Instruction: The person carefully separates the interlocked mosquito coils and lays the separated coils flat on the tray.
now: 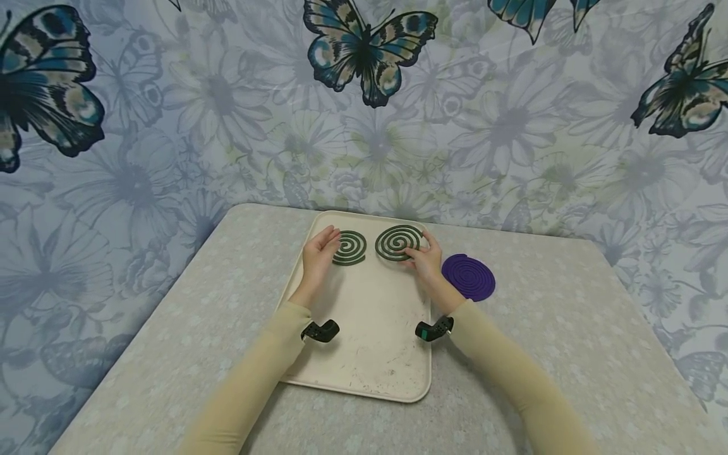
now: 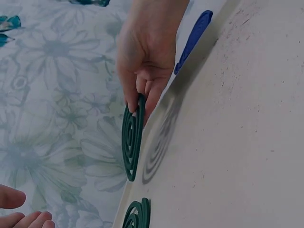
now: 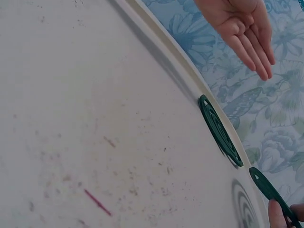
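- On the cream tray [image 1: 364, 354], far end, two green coils are laid side by side.
- Right coil [image 1: 398, 242] is pinched at its edge by the right hand [image 1: 426, 259] and tipped up off the tray, judging by the shadow beneath it.
- Left coil [image 1: 349, 247] lies flat; left hand [image 1: 318, 253] is held relaxed beside it, grasping nothing.
- Purple coil [image 1: 469, 276] is left on the table [image 1: 569, 328], right of the tray.

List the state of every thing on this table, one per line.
Left green coil: flat on the tray, untouched.
Right green coil: pinched by the right hand, one edge raised off the tray.
Purple coil: flat on the table, beside the tray.
Tray: flat on the table, scuffed and stained.
Left hand: open, holding nothing, beside the left green coil.
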### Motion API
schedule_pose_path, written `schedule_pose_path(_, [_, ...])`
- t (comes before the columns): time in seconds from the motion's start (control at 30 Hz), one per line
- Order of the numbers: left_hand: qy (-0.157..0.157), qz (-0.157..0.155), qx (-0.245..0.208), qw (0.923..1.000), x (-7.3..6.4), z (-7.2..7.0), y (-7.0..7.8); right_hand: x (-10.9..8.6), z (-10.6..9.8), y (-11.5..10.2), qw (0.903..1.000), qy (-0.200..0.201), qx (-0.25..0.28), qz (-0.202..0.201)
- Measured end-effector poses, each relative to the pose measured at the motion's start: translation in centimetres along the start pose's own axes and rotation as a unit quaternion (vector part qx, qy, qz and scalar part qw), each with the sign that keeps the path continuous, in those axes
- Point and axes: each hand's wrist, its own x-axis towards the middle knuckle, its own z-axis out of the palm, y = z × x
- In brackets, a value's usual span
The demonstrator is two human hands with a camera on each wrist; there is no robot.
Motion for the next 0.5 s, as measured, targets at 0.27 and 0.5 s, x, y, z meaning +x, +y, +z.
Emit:
schedule_pose_path(0.27, [-0.027, 0.000, 0.009, 0.9996, -1.6, 1.4, 1.3, 0.5, 0.4, -0.3, 0.9964, 0.035, -0.045, 0.063])
schedule_pose_path(0.5, [-0.056, 0.023, -0.003, 0.9981, -2.7, 2.5, 2.4, 4.1, -1.0, 3.5, 0.9988, 0.009, -0.035, 0.033])
